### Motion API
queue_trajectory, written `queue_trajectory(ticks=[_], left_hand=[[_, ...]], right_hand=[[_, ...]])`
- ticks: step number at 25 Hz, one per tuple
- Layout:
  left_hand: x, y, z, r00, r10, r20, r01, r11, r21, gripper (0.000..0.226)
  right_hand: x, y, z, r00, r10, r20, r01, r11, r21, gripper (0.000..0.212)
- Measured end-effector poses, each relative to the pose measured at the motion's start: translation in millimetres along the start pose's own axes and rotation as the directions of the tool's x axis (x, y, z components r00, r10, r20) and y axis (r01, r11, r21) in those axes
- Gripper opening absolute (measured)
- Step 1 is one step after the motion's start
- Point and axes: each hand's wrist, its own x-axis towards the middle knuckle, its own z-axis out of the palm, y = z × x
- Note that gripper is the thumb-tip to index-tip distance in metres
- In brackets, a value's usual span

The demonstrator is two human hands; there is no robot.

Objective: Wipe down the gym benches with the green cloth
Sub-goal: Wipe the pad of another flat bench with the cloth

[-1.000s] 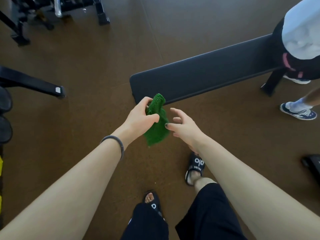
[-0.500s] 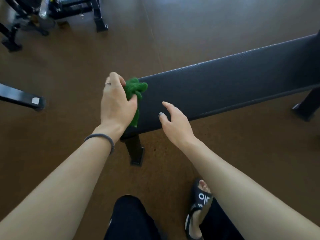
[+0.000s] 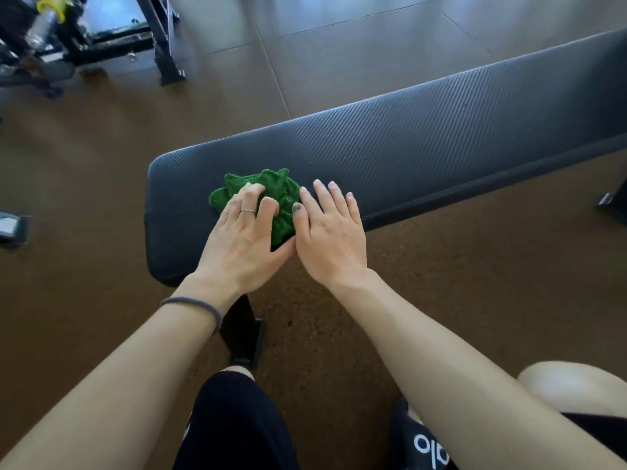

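A crumpled green cloth (image 3: 271,191) lies on the near left end of a long black padded gym bench (image 3: 424,140). My left hand (image 3: 242,239) presses down on the cloth, its fingers bent over the bunched fabric. My right hand (image 3: 330,232) lies flat beside it with straight fingers, its thumb and forefinger touching the cloth's right edge. Part of the cloth is hidden under both hands.
The bench's black foot (image 3: 246,337) stands on the brown floor just in front of my knees. Black gym equipment frames (image 3: 159,39) stand at the back left, with a yellow-capped bottle (image 3: 51,15). Another bench foot (image 3: 610,201) shows at the right edge.
My left hand has carried the cloth from the air onto the bench end and now presses it down. My right hand has come to rest flat beside it. The view has closed in.
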Motion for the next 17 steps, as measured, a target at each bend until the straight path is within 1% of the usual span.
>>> queue_trajectory(ticks=[3,6,8,10,12,14,17], left_hand=[[3,-12,5,0.999,0.036,0.018,-0.037,0.998,0.052,0.071],[10,-31,3,0.997,0.065,0.031,-0.068,0.992,0.110,0.069],[2,-50,-3,0.997,0.075,0.036,-0.078,0.992,0.098,0.067],[-22,-65,-7,0.998,0.055,0.044,-0.058,0.996,0.072,0.063],[-40,-73,-5,0.997,0.024,0.076,-0.031,0.995,0.096,0.065],[-26,-68,0,0.997,-0.008,0.083,0.000,0.996,0.087,0.069],[21,-51,2,0.992,-0.094,0.080,0.091,0.995,0.046,0.067]], right_hand=[[1,-6,0,1.000,0.026,-0.005,-0.026,1.000,0.005,0.058],[0,-4,5,1.000,0.024,-0.004,-0.024,0.999,-0.045,0.058],[0,-2,7,1.000,0.024,-0.002,-0.024,0.996,-0.081,0.058],[0,-2,9,1.000,0.024,-0.006,-0.024,0.994,-0.108,0.058],[0,-2,12,0.999,0.021,-0.025,-0.024,0.991,-0.133,0.059],[1,-2,15,0.999,0.020,-0.042,-0.027,0.988,-0.152,0.059],[2,-1,15,0.999,0.012,-0.041,-0.019,0.985,-0.173,0.059]])
